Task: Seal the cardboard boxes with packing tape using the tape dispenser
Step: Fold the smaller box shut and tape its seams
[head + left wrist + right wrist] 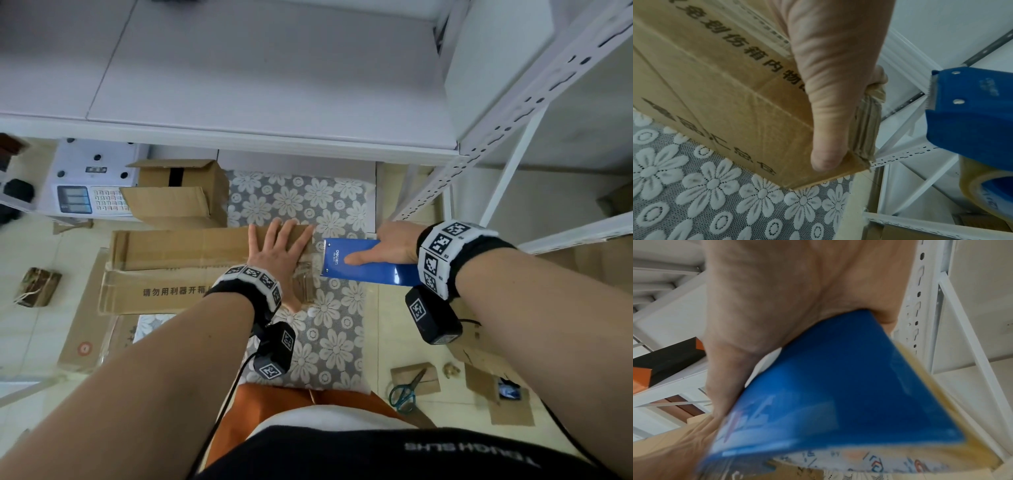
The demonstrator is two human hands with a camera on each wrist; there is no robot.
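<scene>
A long closed cardboard box (178, 253) with printed black characters lies on a flower-patterned cloth (329, 329). My left hand (279, 255) lies flat on the box's right end, fingers spread; in the left wrist view the thumb (828, 146) runs down the box's near side (719, 91) by the corner. My right hand (387, 248) grips a blue tape dispenser (363, 262) just right of the box end, thumb laid along its top. Its toothed blade (930, 92) points at the box, with a small gap. The tape roll (982, 186) sits underneath. The right wrist view shows the blurred dispenser (838, 394).
An open cardboard box (178, 192) and a white weighing scale (89, 181) stand behind. White metal shelving (479, 150) rises ahead and to the right. Green-handled scissors (406, 390) and cardboard scraps lie on the floor at the right. Flattened cardboard (85, 322) lies at the left.
</scene>
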